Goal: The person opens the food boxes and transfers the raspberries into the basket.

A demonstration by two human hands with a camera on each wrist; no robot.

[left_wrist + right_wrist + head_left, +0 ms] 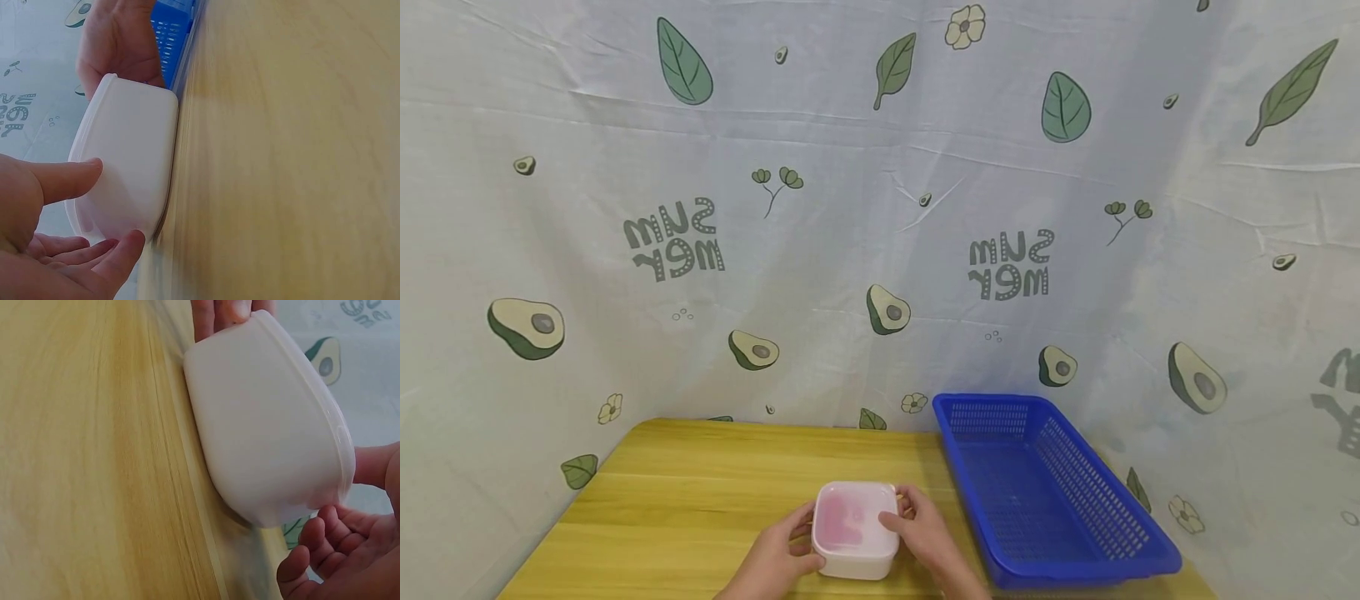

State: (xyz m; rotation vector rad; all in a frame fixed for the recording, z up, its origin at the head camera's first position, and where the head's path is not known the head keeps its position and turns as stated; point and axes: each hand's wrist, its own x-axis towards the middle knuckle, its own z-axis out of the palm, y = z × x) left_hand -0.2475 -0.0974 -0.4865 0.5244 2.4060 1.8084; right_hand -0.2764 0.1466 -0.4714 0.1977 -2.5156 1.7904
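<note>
A white, rounded-square food container (pixel 855 568) with a translucent lid (pixel 868 512) appears to sit upright on the wooden table. Something pink shows through the lid's left part; what it is cannot be made out. My left hand (pixel 775 557) holds the container's left side, its thumb at the front corner and its fingers round the far side. On the opposite side, my right hand (pixel 928 533) has its thumb on top of the lid and its fingers at the rim below. The right wrist view shows the container's plain white wall (pixel 262 419), with one fingertip touching the lid's edge.
A blue plastic basket (pixel 973 517) with slatted walls stands right of the container, close to my right hand. Yellowish wood tabletop (pixel 700 492) extends to the left. Behind the table hangs a pale curtain (pixel 820 258) printed with avocados and leaves.
</note>
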